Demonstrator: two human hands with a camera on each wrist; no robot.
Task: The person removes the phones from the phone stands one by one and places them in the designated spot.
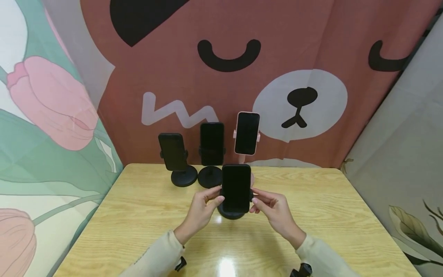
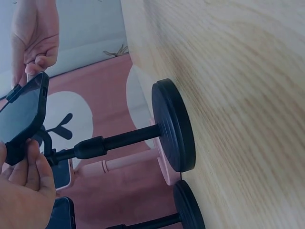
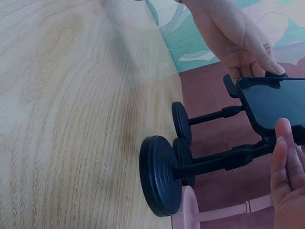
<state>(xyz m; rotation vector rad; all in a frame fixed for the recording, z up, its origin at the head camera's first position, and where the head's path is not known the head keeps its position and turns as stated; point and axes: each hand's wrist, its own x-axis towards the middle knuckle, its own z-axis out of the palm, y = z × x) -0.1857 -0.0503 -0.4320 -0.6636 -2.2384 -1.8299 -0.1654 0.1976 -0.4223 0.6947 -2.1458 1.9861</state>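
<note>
A dark-screened smartphone [image 1: 236, 188] stands upright in the clamp of a black phone stand [image 1: 231, 216] near the table's middle. At its left side, my left hand [image 1: 202, 209] pinches the clamp between thumb and fingers. My right hand [image 1: 273, 209] holds the clamp's opposite side, thumb in front and fingers behind. The stand's round base [image 2: 174, 126] rests on the table, joined to the clamp by a thin black pole [image 3: 205, 167]. Part of the clamp is hidden by the phone and fingers.
Behind stand two more black stands with phones [image 1: 172, 152], set to the left, and a pink stand [image 1: 242, 158] with a pink-edged phone [image 1: 247, 132]. A printed bear curtain [image 1: 294, 38] hangs at the back edge of the wooden table [image 1: 138, 215].
</note>
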